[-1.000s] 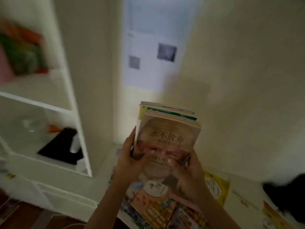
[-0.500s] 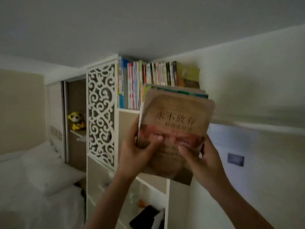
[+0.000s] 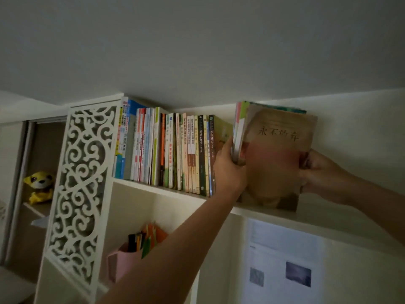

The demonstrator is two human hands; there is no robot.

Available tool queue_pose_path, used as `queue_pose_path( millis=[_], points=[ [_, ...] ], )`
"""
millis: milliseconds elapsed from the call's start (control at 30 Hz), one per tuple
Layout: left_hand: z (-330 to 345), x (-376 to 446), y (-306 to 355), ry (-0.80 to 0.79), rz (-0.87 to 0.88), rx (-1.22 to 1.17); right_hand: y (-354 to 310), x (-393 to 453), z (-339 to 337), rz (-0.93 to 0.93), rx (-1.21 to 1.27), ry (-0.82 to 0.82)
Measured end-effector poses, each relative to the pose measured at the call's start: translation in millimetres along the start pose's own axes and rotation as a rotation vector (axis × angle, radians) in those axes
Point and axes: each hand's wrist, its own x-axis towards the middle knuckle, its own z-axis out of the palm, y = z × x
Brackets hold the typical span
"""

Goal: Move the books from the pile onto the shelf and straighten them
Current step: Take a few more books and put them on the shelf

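Holding the stack of books [image 3: 276, 154] up at the top shelf [image 3: 157, 189] rn, right of center in frame. Left hand [image 3: 228, 170] clamps the spine side, right hand [image 3: 317, 172] pinches the other edge, so hands apart w/ the stack between. Bottom edge looks abt on the board, just beside the standing row [image 3: 171, 150]. Row's already upright. Left imo: let go, push it against the row, square up. Pile's out of view, can't tell what remains.
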Motion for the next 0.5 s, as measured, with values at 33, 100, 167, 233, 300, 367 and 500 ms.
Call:
queue_pose_path(
  millis=[33, 100, 167, 233, 300, 367, 500],
  points=[
    [3.6, 0.8, -9.6, -0.021, -0.043, 0.022, 9.9, 4.8, -0.2, 0.014, -0.010, -0.001],
    [-0.9, 3.5, -21.7, -0.141, -0.095, 0.044, 23.6, 14.2, -1.1, 0.028, -0.040, -0.014],
    [-20.7, 10.4, -30.6, -0.379, -0.113, -0.011, 33.9, 21.8, -4.8, 0.049, -0.096, -0.097],
    [-46.5, 17.0, -37.8, -0.634, -0.116, -0.071, 39.8, 27.2, -8.8, 0.081, -0.143, -0.177],
    [-64.9, 20.0, -40.8, -0.723, -0.047, 0.061, 41.4, 33.1, -11.4, 0.091, -0.155, -0.213],
    [-65.7, 19.0, -40.5, -0.626, 0.088, 0.271, 42.3, 43.9, -11.9, 0.106, -0.136, -0.237],
    [-56.3, 10.8, -44.7, -0.389, 0.341, 0.569, 48.7, 71.4, -11.4, 0.179, -0.026, -0.358]
  ],
)
